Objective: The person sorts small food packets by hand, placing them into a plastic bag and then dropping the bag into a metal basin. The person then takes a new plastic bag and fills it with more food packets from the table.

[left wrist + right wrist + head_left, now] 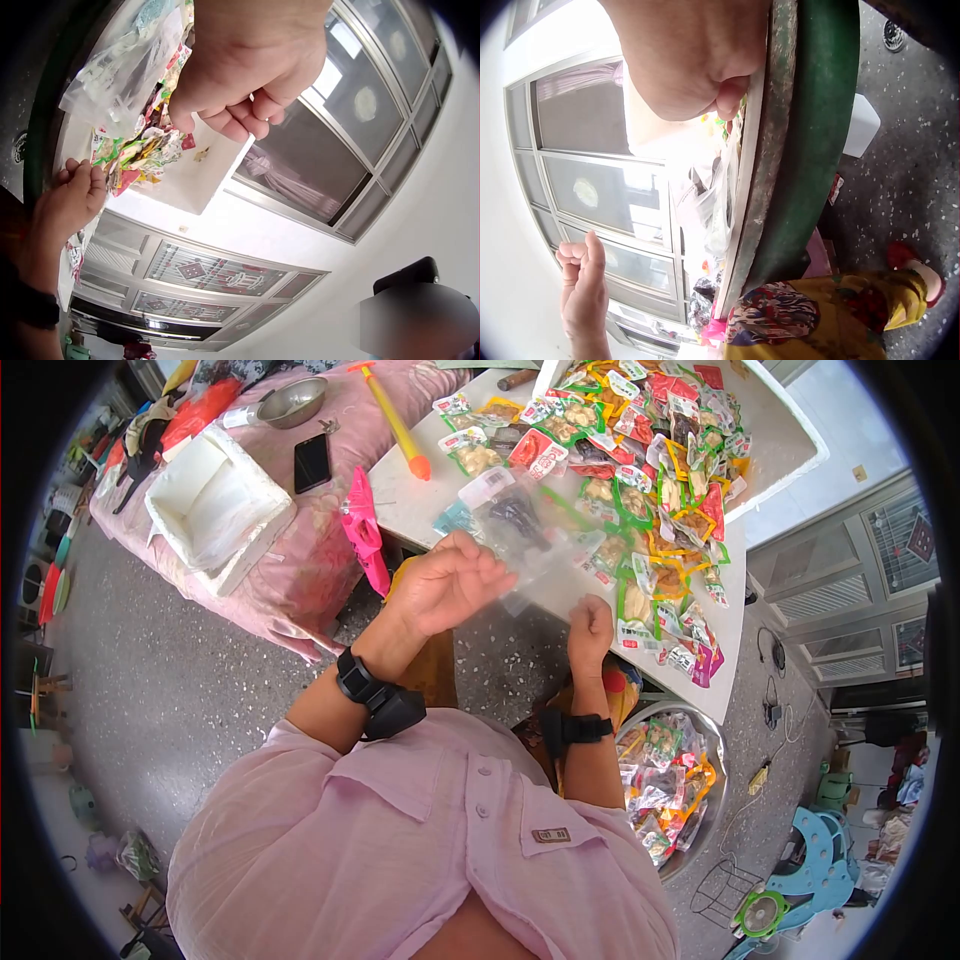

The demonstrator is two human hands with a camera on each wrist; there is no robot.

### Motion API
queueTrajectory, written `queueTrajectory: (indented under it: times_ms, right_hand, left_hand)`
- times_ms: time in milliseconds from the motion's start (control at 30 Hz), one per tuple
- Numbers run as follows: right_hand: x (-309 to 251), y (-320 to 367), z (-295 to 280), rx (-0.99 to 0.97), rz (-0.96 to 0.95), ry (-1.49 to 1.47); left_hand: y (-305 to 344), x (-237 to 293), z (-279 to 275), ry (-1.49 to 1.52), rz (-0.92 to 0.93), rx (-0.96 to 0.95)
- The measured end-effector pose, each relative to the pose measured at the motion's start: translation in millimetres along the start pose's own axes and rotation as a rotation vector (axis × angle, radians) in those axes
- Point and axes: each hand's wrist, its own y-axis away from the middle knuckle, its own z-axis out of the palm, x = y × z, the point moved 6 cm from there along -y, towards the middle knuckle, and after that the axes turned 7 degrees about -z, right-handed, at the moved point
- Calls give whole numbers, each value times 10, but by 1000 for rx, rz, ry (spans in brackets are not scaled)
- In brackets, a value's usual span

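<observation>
A clear plastic bag (530,535) with dark contents lies on the white table (440,525). My left hand (450,585) is raised at the bag's near left side, palm turned inward and fingers loosely bent. Nothing shows between those fingers in the left wrist view. Over the table's near edge is my right hand (590,630), fingers curled in, close to the bag's right side. I cannot tell whether its fingertips pinch the bag film. Right beside that hand, a spread of small sealed food packets (640,575) covers the table's right part.
A white foam box (790,470) full of packets tilts at the far right. Below the table's right side stands a metal basin (720,760) of packets. Leftward are a yellow tube-like toy (390,420), a pink bag (365,530), a phone (312,463) and another foam box (270,525).
</observation>
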Motion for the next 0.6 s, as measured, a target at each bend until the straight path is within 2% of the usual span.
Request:
queueTrajectory:
  times_ms: [600]
  right_hand:
    - [4, 3, -6, 1, 2, -7]
  left_hand:
    - [17, 4, -1, 14, 15, 38]
